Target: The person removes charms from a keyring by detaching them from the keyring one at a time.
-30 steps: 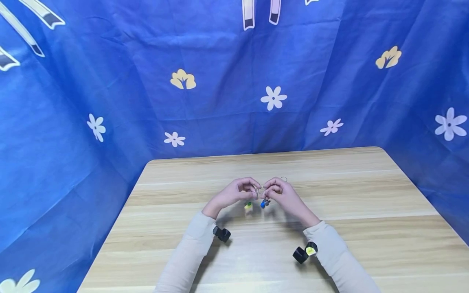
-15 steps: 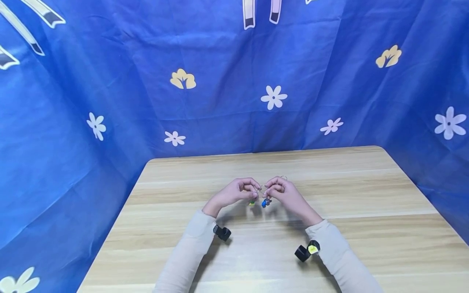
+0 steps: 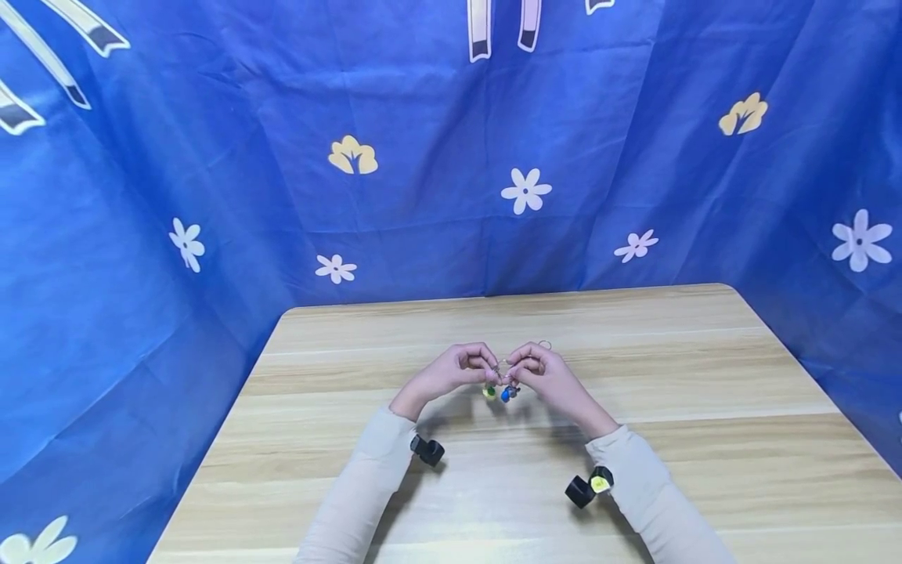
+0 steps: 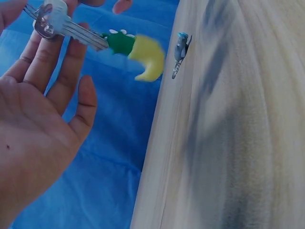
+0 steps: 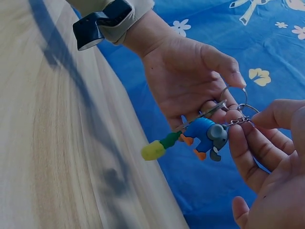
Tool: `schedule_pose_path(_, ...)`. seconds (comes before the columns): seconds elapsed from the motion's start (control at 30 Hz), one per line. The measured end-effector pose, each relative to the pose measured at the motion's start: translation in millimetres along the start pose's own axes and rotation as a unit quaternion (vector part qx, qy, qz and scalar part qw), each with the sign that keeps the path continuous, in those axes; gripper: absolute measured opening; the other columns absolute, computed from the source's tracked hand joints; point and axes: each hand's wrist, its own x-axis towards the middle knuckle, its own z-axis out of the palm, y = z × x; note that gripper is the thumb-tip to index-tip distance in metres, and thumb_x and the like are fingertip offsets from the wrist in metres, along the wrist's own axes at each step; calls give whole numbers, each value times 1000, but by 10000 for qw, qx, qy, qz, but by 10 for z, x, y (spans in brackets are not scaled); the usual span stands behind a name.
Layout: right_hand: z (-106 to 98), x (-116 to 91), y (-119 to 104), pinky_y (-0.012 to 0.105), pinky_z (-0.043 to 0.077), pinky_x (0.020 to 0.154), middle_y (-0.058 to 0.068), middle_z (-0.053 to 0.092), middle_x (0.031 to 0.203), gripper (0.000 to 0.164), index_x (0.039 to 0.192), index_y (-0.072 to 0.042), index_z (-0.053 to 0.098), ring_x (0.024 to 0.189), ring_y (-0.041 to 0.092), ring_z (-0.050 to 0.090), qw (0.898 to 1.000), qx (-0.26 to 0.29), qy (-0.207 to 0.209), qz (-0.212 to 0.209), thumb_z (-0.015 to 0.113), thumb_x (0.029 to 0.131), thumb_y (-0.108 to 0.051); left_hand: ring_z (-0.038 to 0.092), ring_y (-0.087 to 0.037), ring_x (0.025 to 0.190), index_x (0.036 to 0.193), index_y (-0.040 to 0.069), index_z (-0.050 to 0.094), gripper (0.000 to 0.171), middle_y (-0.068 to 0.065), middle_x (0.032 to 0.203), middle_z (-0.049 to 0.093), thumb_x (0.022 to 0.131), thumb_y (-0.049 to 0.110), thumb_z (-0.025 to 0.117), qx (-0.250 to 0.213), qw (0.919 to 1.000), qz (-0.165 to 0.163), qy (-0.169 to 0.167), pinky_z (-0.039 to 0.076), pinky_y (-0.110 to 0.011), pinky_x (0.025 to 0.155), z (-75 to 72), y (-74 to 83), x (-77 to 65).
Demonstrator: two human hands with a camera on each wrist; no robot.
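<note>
My left hand (image 3: 451,374) pinches a metal ring carrying a silver key (image 4: 59,21) and a green and yellow charm (image 4: 143,53), which dangles below. Facing it, my right hand (image 3: 553,382) holds a keychain by its split ring and short chain (image 5: 238,121). From that chain hangs a small grey-headed animal figure (image 5: 202,131) in blue with orange feet. The fingertips of both hands almost meet at the rings above the table. In the right wrist view the charm hangs just beside the figure, and fingers partly hide the rings.
A pale wooden table (image 3: 352,486) lies beneath, with a blue patterned cloth (image 3: 437,196) behind and at the sides. Another small grey keychain (image 4: 181,50) with a teal top lies on the table. A thin ring (image 3: 546,343) shows beyond my right hand.
The green and yellow charm has shifted right, closer to the blue figure. Both hands keep nearly the same place and hold, and the rings have turned slightly between the fingers.
</note>
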Motion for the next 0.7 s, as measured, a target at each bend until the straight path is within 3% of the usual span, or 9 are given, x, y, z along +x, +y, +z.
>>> schedule_pose_path(0.27,-1,-9,8,33,54,83,15,71,92,22,111,9,53,82,4,65,9999,-45,69,74,54,93,-4,67,-7,84,115,-7,55,27,8,87,69,90,4,60,132,9998,-77,108,54,-24,80,12,7,11)
schedule_pose_path(0.43,-9,-11,19,31,53,83,6,72,88,22,111,8,54,81,6,66,9998,-10,93,172,55,93,-6,68,-10,82,118,-7,56,30,4,87,71,91,6,61,178,9998,-79,94,54,-25,75,10,22,2)
schedule_pose_path(0.7,-34,9,66,27,49,90,5,73,87,24,111,7,55,82,8,68,9992,69,52,385,56,91,-8,67,-8,82,119,-8,58,33,4,88,70,89,4,62,151,9991,-397,-4,52,-21,70,-9,28,-24)
